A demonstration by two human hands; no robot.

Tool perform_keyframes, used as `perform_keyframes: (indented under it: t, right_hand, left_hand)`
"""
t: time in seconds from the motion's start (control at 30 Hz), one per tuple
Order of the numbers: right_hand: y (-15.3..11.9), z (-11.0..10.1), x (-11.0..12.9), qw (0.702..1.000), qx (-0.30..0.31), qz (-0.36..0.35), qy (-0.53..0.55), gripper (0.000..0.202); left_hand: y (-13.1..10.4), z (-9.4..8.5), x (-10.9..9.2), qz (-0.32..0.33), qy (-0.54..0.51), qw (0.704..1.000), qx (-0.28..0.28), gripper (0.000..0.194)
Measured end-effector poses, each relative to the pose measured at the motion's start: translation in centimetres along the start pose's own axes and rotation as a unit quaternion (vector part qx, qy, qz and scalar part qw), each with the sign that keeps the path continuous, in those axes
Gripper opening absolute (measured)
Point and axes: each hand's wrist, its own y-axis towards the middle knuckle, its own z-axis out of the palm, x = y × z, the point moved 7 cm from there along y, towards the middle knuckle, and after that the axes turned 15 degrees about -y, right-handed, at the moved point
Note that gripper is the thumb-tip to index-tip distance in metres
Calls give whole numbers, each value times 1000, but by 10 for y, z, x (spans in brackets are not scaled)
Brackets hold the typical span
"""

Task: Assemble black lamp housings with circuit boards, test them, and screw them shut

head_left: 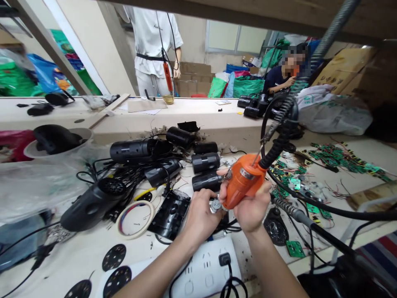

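Near the front edge of the surface (72, 256), right hand (250, 207) grips the driver (243, 182), likely rigid and hefty, best held mid-body; left hand (201, 213), fingers pinching a metal part (215, 205).

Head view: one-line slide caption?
Right grip holding an orange tool, left grip at a small metallic part, among black housings and green circuit boards.

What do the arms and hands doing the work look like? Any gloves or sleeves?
The bare left hand and bare right hand wear no gloves. The bare, tapering left forearm and right forearm show no sleeve, watch or bracelet. Hidden fingers leave rings uncertain.
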Motion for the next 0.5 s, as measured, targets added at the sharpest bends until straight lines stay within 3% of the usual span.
perform_keyframes:
  t: [0.2,0.5]
  right_hand:
    - [0,9,22,998,20,-30,42,69]
    - [2,32,-11,996,57,-21,59,75]
  left_hand:
    - [-4,0,4,-12,-11,1000,-1,29]
    - [-8,-3,6,-16,-35,999,0,22]
